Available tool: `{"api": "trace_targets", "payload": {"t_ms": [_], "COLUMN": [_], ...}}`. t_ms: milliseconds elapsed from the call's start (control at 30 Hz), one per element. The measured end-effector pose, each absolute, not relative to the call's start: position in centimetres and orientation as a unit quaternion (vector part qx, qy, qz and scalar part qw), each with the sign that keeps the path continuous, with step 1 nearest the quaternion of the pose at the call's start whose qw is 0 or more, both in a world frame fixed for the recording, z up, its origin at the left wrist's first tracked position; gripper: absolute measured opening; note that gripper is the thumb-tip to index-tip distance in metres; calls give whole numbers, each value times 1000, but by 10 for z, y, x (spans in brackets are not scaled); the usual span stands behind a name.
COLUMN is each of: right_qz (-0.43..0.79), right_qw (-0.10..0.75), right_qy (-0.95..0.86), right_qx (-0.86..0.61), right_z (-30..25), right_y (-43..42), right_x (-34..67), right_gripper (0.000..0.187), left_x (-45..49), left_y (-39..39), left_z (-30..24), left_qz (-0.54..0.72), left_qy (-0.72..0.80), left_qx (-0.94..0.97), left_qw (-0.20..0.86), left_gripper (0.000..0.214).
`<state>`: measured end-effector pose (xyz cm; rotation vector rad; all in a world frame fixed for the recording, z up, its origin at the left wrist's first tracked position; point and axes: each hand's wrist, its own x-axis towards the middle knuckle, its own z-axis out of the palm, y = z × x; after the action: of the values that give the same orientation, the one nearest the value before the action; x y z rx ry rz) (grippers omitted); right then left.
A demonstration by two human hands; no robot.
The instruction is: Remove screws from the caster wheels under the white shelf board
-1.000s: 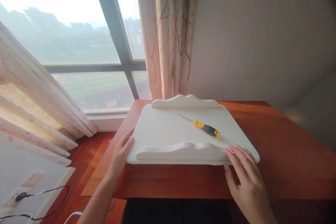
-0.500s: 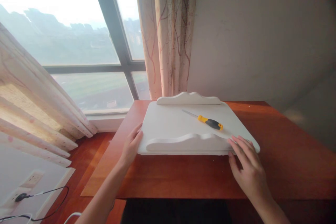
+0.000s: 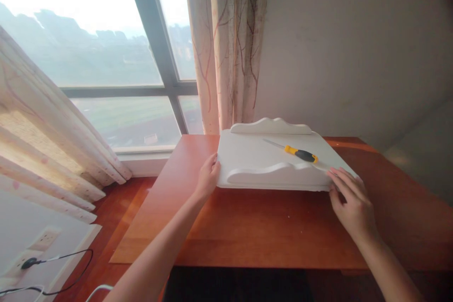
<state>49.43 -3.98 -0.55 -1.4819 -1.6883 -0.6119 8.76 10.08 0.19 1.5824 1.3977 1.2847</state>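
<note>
A white board (image 3: 244,151) with rounded corners sits on the wooden table, with one wavy-topped rail (image 3: 272,126) along its far edge and another (image 3: 272,175) along its near edge. On it, between the rails, lies a screwdriver (image 3: 300,153) with a yellow and black handle, its tip pointing to the far left. My left hand (image 3: 208,175) is closed on the board's left edge. At the near right corner, my right hand (image 3: 354,200) grips the board with fingers over the top and thumb at the front. The board's underside is hidden.
The reddish-brown table (image 3: 255,231) has its left edge beside the window (image 3: 116,118). Curtains (image 3: 233,47) hang behind, and a grey wall (image 3: 347,47) rises beyond the table. A black plug with a cord (image 3: 30,263) sits in a socket at the lower left.
The white board has shifted to the right and farther from me, carrying the screwdriver with it. Both my hands moved along with it, still holding its sides.
</note>
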Motion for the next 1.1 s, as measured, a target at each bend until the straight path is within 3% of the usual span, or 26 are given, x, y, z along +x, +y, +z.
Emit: {"api": "trace_targets", "payload": {"t_ms": [433,1100], "right_qz": [-265,-229], "right_qw": [319,373], "right_qy": [-595,-552], "right_qx": [-688,-709], "right_z": [-13,-28], "right_y": [-26,-23], "right_x": [588,694], "right_gripper": [42,47], "left_x": [194,304], "left_y": [116,107], "left_z": [4,6], "left_qz": [430,400], "left_qy": [535,537], "left_qx": [664,669], "left_qw": [295,323], "left_gripper": [32,35]}}
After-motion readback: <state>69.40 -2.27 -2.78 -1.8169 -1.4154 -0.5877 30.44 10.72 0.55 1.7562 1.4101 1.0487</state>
